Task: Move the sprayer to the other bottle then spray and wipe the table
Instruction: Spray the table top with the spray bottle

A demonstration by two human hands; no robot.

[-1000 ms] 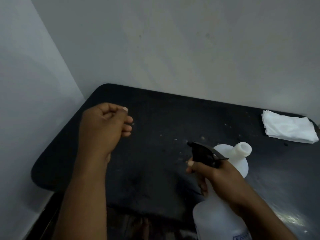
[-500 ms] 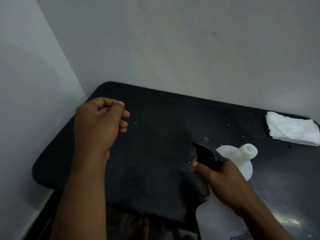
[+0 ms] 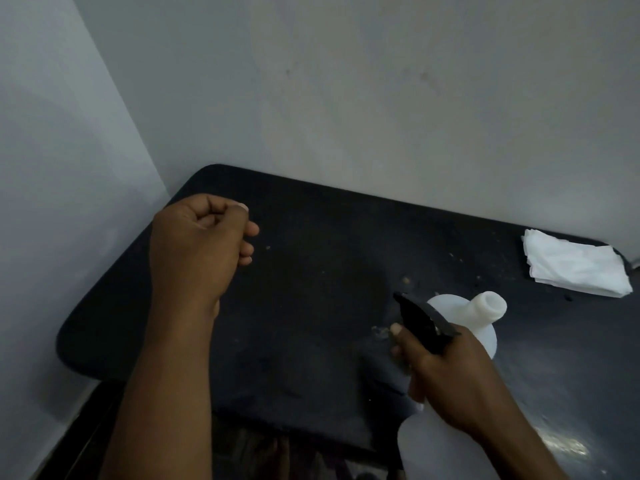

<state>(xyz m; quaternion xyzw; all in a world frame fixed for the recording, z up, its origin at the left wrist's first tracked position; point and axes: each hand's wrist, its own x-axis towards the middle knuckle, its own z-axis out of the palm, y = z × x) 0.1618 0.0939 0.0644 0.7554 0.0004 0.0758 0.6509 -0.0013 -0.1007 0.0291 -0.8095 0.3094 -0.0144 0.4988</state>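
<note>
Your black sprayer [image 3: 424,318] is in the lower right of the frame. It is mounted on the white bottle [image 3: 436,448] that runs off the bottom edge, and its nozzle points toward the upper left over the table [image 3: 329,271]. Your right hand [image 3: 446,379] is clamped around the sprayer's neck where it meets that bottle, with one fingertip showing at the front by the trigger. This view does not show whether the trigger is squeezed.

Just behind the sprayer, slightly to the right, the second white bottle [image 3: 485,306] sits on the table with its neck uncapped. Your left hand [image 3: 201,244], at centre left, is raised over the table. It is curled into a loose fist with the thumb against the forefinger, it holds nothing, and it is well apart from the right hand.

The dark table has pale specks and crumbs scattered across its middle. A folded white cloth [image 3: 575,268] lies at the right edge, well apart from both bottles. Pale walls [image 3: 346,98] fill the upper frame.
</note>
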